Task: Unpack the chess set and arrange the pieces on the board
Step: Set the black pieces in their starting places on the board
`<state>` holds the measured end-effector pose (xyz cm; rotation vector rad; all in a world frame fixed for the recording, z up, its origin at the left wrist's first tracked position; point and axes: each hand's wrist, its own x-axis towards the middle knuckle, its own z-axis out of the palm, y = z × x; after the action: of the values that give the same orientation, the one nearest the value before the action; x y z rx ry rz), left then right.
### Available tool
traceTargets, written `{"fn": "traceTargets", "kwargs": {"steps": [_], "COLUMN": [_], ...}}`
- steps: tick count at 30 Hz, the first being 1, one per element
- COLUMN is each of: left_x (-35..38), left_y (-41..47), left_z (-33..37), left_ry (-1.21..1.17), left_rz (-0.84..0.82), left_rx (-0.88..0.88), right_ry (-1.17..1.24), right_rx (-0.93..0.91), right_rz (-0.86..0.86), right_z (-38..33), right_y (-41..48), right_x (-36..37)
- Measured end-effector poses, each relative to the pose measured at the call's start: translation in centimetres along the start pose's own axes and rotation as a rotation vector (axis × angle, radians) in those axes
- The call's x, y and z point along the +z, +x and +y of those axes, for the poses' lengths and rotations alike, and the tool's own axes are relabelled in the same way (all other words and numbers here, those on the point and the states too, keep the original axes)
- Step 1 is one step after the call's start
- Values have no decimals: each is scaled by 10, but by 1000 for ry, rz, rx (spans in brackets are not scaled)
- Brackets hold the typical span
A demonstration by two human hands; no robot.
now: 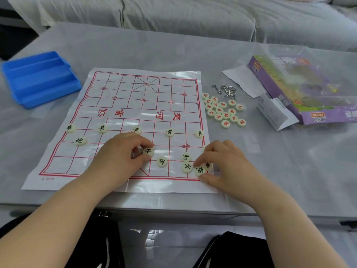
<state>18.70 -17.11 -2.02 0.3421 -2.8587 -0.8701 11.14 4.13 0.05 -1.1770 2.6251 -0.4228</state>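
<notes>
The board (123, 88) lies mid-table (173, 47), with a row of five pieces (169, 132) across its near half. The tray (40, 78) sits off its far left corner. A heap of pieces (222, 110) lies just right of the board, wire puzzles (228, 90) behind the heap, and the box (309, 117) farther right. A couch (193, 14) stands behind the table.

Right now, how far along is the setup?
Done: board laid out, five black pawns and one cannon placed. In hand: left hand pinches a black piece, right hand pinches a second piece. Left: loose black pieces near the right hand, and the red pile.
</notes>
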Motion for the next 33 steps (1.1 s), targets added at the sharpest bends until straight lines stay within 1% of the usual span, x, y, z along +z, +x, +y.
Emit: {"fn": "traceTargets", "kwargs": {"steps": [3,5,8,9,12,14,17,20,24,27,33], "left_x": [0,0,0,0,-1,-2,-5,-9,-16,-20,-32], "left_y": [0,1,2,1,0,0,0,-2,-7,-11,-16], "left_z": [1,1,3,3,2,1,1,1,-2,-5,-13], "left_ry": [13,22,16,12,1,7,14,32,9,-8,-75], "left_rz": [-6,-10,-1,5,32,47,52,42,31,33,46], "left_rx": [11,19,36,44,67,78,98,125,133,115,88], "right_ry": [25,46,5,-15,-55,-64,-115,-116,-73,-65,-65], "right_rx": [12,35,119,143,191,215,251,260,180,136,152], "right_rz": [35,134,335,373,414,412,351,316,350,280,240], "right_z": [2,2,0,-1,-8,-12,-15,-13,-9,-8,-6], "right_y": [1,4,16,21,38,46,52,51,45,46,51], "right_x": [0,0,1,2,8,14,21,20,11,13,17]}}
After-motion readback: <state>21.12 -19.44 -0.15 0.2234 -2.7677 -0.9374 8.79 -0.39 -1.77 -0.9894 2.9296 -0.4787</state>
